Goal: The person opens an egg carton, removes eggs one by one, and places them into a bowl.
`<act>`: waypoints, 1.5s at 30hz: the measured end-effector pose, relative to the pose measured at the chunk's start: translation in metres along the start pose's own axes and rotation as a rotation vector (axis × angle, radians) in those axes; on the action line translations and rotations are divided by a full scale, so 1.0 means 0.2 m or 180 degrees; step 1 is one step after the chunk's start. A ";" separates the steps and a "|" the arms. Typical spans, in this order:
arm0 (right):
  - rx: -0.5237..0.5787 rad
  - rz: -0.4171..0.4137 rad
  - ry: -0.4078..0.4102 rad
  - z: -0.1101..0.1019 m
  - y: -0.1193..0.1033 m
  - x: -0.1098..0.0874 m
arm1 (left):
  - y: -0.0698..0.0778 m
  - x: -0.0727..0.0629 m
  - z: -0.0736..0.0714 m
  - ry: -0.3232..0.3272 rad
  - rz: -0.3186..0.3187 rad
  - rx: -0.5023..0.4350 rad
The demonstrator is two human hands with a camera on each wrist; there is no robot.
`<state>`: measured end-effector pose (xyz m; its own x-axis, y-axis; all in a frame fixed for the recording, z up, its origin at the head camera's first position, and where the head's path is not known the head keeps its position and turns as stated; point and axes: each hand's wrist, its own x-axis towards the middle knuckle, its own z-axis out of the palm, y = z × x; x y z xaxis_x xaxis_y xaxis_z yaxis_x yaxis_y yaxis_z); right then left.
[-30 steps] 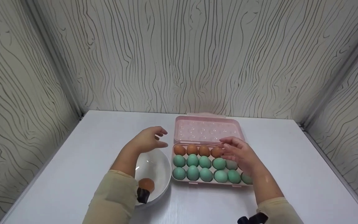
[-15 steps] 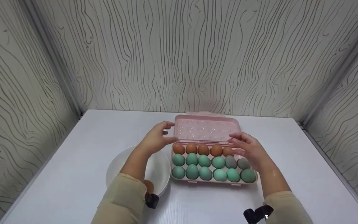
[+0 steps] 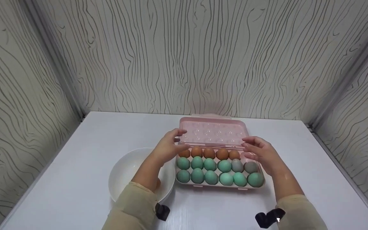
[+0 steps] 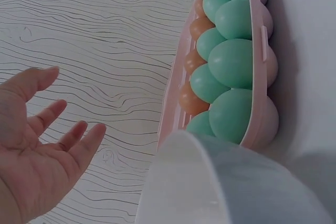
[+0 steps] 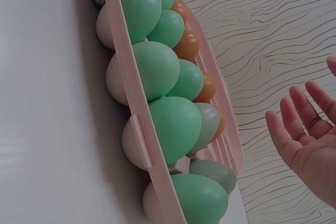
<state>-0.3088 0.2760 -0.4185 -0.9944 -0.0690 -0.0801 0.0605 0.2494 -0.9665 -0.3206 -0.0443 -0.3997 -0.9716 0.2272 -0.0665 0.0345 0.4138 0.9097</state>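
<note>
A pink plastic egg box (image 3: 259, 186) lies with its lid (image 3: 214, 130) folded back. Several green and grey-green eggs (image 3: 211, 177) fill its two front rows, and several brown eggs (image 3: 209, 153) stand in the back row. My left hand (image 3: 168, 147) hovers at the box's back left corner, fingers spread and holding nothing, covering part of a brown egg. Over the back right corner is my right hand (image 3: 264, 155), relaxed, with nothing in it. In both wrist views the left palm (image 4: 37, 166) and right palm (image 5: 315, 156) are bare.
Left of the box stands a white bowl (image 3: 123, 167), partly behind my left forearm. A brown egg (image 3: 158, 183) inside it is mostly hidden by that arm. The white table (image 3: 75, 172) meets wood-patterned walls (image 3: 184, 57) at the back and sides.
My left hand has moved right, from above the bowl to the box's left corner. My right hand has shifted right, uncovering the brown egg at the row's right end and the grey-green eggs.
</note>
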 end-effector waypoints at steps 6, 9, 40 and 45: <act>-0.0260 0.0066 0.0060 0.02 0.02 0.03 | -0.01 0.00 0.03 -0.0087 -0.0076 -0.0113; -0.0493 0.0095 0.0079 0.04 0.02 0.06 | -0.01 -0.01 0.04 -0.0116 -0.0077 -0.0148; -0.2576 0.0103 0.0590 0.28 0.20 0.22 | -0.04 -0.04 0.08 -0.0219 0.0107 0.0243; -0.2532 0.0143 0.0636 0.28 0.21 0.22 | -0.05 -0.03 0.09 -0.0234 0.0157 0.0267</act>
<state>-0.3461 0.2283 -0.4762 -0.9937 0.1119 0.0028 0.0958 0.8633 -0.4956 -0.3100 -0.0339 -0.4149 -0.9485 0.3120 -0.0553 0.1042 0.4721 0.8754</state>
